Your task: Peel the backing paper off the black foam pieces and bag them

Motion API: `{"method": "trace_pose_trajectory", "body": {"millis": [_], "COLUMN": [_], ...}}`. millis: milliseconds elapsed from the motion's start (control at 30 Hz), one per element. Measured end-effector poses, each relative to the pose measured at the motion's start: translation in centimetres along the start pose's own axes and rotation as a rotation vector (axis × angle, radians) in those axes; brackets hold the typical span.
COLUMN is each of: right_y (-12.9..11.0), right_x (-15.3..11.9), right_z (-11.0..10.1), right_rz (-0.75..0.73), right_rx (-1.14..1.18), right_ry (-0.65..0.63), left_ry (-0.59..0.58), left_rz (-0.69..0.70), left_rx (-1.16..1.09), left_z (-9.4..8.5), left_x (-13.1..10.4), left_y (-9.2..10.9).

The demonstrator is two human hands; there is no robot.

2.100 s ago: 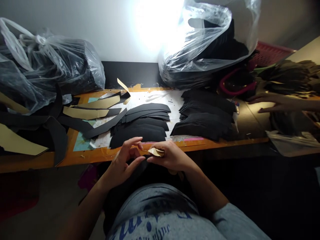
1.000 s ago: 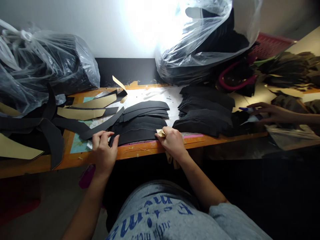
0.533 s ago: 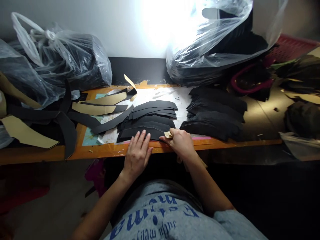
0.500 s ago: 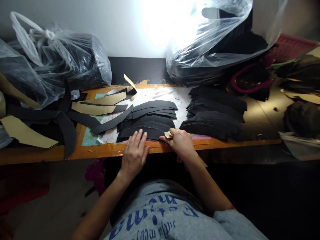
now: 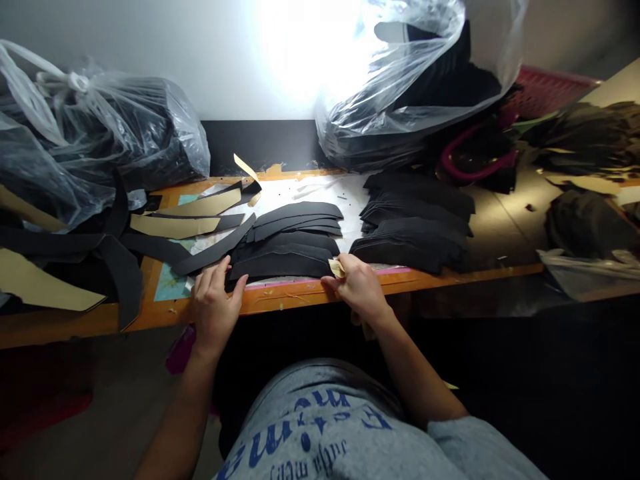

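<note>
In the head view, several curved black pieces (image 5: 285,263) lie overlapped in a pile at the table's front edge. My left hand (image 5: 216,303) is at the pile's left end, thumb and fingers apart, with the fingertips near the front piece's tip. At the right end my right hand (image 5: 361,288) is closed around a crumpled tan strip (image 5: 337,268). Part of that strip shows above the thumb, and tan bits hang below the palm. Whether the right fingers also touch the front black piece cannot be made out.
A second black stack (image 5: 413,230) lies to the right. Loose tan-backed pieces (image 5: 175,225) are strewn to the left. Clear plastic bags (image 5: 165,127) of dark pieces stand behind, with a red basket (image 5: 553,97) at the back right. Orange tape (image 5: 285,297) edges the table.
My left hand has slid left from the top of the front black piece to its left end, its thumb spreading out. My right hand keeps the tan strip. The whole view has shifted slightly.
</note>
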State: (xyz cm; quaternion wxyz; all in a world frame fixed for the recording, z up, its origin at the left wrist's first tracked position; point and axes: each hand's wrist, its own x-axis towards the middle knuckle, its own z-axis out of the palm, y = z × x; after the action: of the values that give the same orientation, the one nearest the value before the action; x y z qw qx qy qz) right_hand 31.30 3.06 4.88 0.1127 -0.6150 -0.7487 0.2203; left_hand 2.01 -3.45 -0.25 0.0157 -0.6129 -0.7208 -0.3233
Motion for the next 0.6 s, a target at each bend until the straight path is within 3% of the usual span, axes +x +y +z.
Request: {"method": "trace_pose_trajectory", "body": {"millis": [200, 300, 367, 467, 600], "right_y": [0.7, 1.0, 1.4, 2.5, 4.0], "right_x": [-0.1, -0.2, -0.5, -1.1, -2.0], "right_z": [1.0, 0.3, -0.8, -2.5, -2.9], "right_rz": [-0.018, -0.065, -0.084, -0.105, -0.352], "right_rx": [0.432, 0.691, 0.799, 0.780, 0.654], "right_ry": [0.064, 0.101, 0.109, 0.117, 0.342], "left_ry": [0.053, 0.003, 0.001, 0.023, 0.150], "left_rz": [-0.161, -0.363, -0.422, -0.290, 0.239], "left_rx": [-0.176, -0.398, -0.513, -0.601, -0.557], "left_z": [-0.8, -1.2, -1.4, -1.7, -1.9], "left_x": [0.4, 0.4, 0.4, 0.4, 0.8], "left_y": [0.1, 0.4, 0.7, 1.3, 1.3]}}
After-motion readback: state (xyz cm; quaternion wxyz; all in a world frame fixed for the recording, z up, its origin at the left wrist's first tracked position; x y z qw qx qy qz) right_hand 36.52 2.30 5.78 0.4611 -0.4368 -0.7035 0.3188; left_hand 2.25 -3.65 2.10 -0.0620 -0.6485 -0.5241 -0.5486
